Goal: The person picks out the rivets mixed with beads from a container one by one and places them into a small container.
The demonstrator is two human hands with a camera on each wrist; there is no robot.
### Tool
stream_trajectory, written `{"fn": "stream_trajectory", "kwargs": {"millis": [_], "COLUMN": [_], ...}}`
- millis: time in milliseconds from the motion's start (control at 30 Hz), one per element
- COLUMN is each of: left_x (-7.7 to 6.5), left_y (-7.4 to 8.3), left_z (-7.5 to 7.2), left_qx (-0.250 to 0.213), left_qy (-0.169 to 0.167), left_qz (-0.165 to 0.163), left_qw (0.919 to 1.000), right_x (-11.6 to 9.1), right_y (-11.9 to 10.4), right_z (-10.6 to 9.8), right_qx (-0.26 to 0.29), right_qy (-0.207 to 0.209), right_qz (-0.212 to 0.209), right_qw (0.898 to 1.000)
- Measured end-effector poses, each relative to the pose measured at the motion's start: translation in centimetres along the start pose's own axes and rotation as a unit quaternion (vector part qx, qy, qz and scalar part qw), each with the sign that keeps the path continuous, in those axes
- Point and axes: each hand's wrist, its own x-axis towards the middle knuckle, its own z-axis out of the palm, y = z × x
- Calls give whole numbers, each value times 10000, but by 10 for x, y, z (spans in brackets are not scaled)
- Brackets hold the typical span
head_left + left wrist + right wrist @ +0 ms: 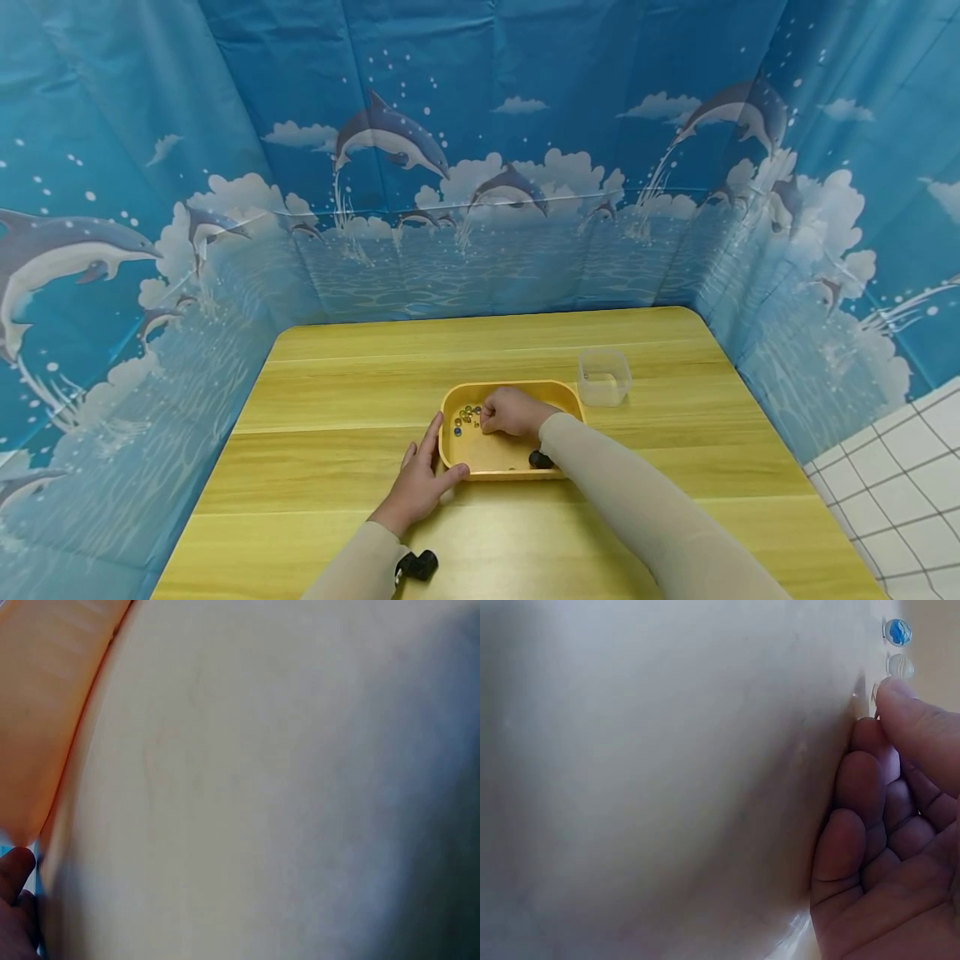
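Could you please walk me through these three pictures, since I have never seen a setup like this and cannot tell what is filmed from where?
No machine here: a person works with two bare hands and wears three cameras. The wide picture comes from the head camera, looking down at a wooden table walled in by dolphin-print sheets. On the table stand a yellow tray and, beside its far right corner, a clear cup. Small marbles lie in the tray's left part. The left hand holds the tray's near left corner. The right hand is inside the tray, fingers curled at the marbles; whether it has one pinched I cannot tell. The other two pictures come from the wrist cameras, very close up: the left one shows mostly blurred tray wall, the right one shows curled fingers and two marbles.
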Motion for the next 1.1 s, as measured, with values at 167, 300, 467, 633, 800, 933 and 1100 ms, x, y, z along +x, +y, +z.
{"fn": "stream_trajectory", "kwargs": {"millis": [167, 300, 467, 633, 800, 933, 1100], "left_x": [-1, -1, -1, 0, 0, 0, -1], "left_y": [1, 1, 0, -1, -1, -1, 0], "left_z": [0, 1, 1, 1, 1, 1, 1], "left_qx": [12, 36, 33, 16, 32, 54, 55], "left_qy": [5, 32, 45, 46, 21, 14, 34], "left_qz": [-81, -78, -75, -67, 3, -2, -52], "left_qw": [10000, 10000, 10000, 10000, 10000, 10000, 10000], "right_x": [-3, -4, -3, -2, -1, -3, -8], "right_y": [-1, -1, 2, 5, 7, 5, 3], "right_z": [0, -1, -3, -4, -5, -6, -10], "right_qx": [205, 263, 253, 271, 250, 315, 411], "right_qy": [4, -18, -26, -14, -42, -93, -79], "right_qz": [108, 136, 70, -41, -120, -94, -12], "right_qw": [9997, 9996, 9997, 9996, 9996, 9994, 9991]}}
